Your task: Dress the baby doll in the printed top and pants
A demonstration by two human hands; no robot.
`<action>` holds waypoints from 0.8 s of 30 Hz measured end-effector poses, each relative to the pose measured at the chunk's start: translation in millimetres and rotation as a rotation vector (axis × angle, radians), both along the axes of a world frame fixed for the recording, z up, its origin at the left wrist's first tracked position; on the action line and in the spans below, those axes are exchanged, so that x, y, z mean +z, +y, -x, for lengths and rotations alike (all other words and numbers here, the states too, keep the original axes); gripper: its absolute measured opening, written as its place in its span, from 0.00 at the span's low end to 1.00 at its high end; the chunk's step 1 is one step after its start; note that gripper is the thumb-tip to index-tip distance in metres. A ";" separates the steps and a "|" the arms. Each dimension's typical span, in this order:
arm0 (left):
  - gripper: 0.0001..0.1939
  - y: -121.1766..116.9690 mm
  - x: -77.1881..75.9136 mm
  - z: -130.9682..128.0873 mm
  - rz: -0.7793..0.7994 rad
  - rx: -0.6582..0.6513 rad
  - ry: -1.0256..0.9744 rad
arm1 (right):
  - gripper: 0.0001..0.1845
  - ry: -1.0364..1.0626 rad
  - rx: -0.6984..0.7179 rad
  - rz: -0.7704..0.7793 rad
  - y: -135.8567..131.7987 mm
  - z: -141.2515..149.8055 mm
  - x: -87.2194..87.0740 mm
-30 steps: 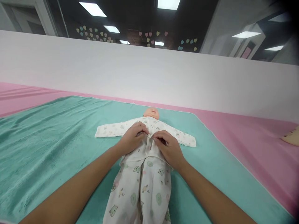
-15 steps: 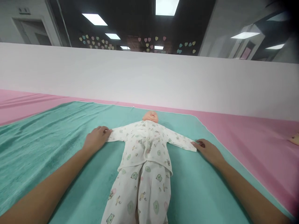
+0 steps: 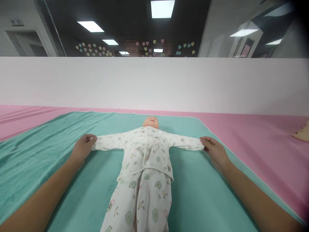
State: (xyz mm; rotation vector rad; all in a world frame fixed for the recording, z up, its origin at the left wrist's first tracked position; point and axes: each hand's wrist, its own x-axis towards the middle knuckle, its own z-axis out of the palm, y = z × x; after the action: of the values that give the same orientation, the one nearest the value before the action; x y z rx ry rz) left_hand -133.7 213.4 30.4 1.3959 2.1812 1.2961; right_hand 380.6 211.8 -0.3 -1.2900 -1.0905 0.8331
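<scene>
A baby doll (image 3: 151, 122) lies on its back on a teal blanket (image 3: 195, 193), its head toward the wall. It wears a white printed long-sleeved top (image 3: 146, 151) and matching trousers (image 3: 154, 199). Both sleeves stretch out sideways. My left hand (image 3: 84, 146) pinches the cuff of the left-side sleeve (image 3: 109, 141) between thumb and fingers. At the other side, my right hand (image 3: 214, 151) grips the end of the right-side sleeve (image 3: 187, 142). The doll's own hands are not visible, and the trouser ends lie beyond the bottom of the view.
Under the blanket is a pink cloth (image 3: 265, 145), showing on both sides and along the back. A low white wall (image 3: 149, 85) rises behind, with dark glass above it carrying heart-shaped stickers (image 3: 94, 50). A beige object (image 3: 301, 132) is cut off at the right edge.
My left hand has moved outward, and the left-side sleeve is now longer and straighter. The right-side sleeve has been raised nearer to level. The camera view has tilted and shifted slightly.
</scene>
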 end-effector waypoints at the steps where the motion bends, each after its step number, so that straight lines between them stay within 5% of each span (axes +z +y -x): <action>1: 0.14 -0.2 -0.3 1.0 -0.025 0.036 -0.001 | 0.17 0.010 -0.031 -0.008 1.2 -1.7 -1.4; 7: 0.13 0.4 -7.6 5.1 -0.018 0.059 0.126 | 0.16 -0.302 -0.141 0.000 5.6 -2.5 -8.1; 13: 0.13 -2.8 -5.6 -6.0 -0.153 0.080 0.245 | 0.14 -0.778 -0.295 -0.099 -12.2 12.8 14.6; 15: 0.11 -14.6 2.1 -22.1 -0.254 0.067 0.223 | 0.14 -0.764 -0.159 -0.162 -29.4 35.2 23.0; 20: 0.10 -75.1 16.2 -81.5 -0.280 -0.130 0.143 | 0.16 -0.762 0.502 -0.195 -81.8 110.6 27.4; 24: 0.12 -121.6 7.6 -117.8 -0.165 -0.548 0.131 | 0.14 -0.838 0.558 -0.260 -99.1 134.1 22.3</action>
State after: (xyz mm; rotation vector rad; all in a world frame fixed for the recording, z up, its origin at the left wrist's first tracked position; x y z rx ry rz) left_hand -15.9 91.8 38.0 2.0062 1.6031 1.2127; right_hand 246.6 112.7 21.9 -1.1320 -2.2179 0.4978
